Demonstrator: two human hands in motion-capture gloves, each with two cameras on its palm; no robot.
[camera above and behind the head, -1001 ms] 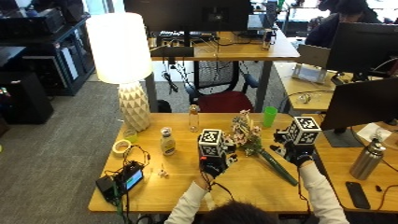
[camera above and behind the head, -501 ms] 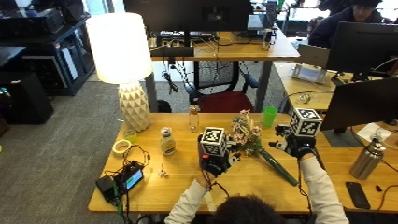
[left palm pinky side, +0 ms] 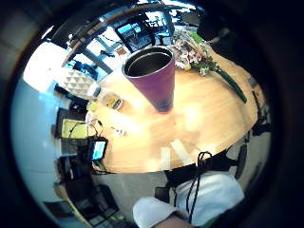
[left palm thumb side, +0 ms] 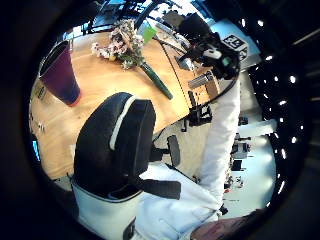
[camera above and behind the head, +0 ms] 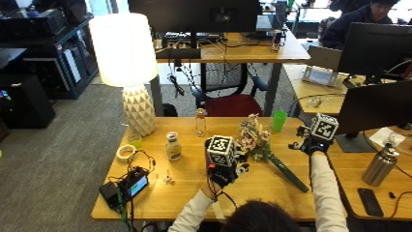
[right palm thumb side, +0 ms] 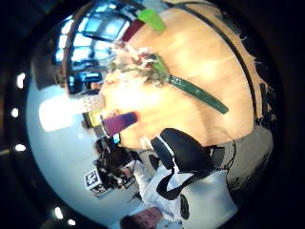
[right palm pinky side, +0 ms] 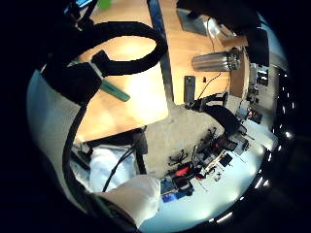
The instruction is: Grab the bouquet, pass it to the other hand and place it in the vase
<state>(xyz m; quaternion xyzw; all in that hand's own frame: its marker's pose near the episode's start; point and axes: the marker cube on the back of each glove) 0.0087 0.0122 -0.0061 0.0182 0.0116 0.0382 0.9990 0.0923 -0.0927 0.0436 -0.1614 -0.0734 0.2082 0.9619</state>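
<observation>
1. The bouquet of pale pink flowers with a long green wrapped stem point(camera above and behind the head: 265, 152) lies flat on the light wooden table point(camera above and behind the head: 186, 195), ungripped
2. The purple tapered metal vase point(left palm pinky side: 156, 76) stands upright just beside its blossoms
3. Left hand point(camera above and behind the head: 224, 174) hovers over the vase; whether its fingers are curled cannot be told
4. Right hand point(camera above and behind the head: 311, 144) is raised beyond the stem, holding nothing; fingers unclear

Both hands wear black gloves: the left hand point(camera above and behind the head: 223, 175) near the middle of the table, the right hand point(camera above and behind the head: 311, 145) further along it. White long sleeves point(camera above and behind the head: 325, 193) cover both forearms right up to the gloves. The top of the person's head point(camera above and behind the head: 260, 217), with dark hair, shows at the lower edge. The left thumb point(left palm thumb side: 112, 145) looks bulky and padded, black with a pale stripe.
</observation>
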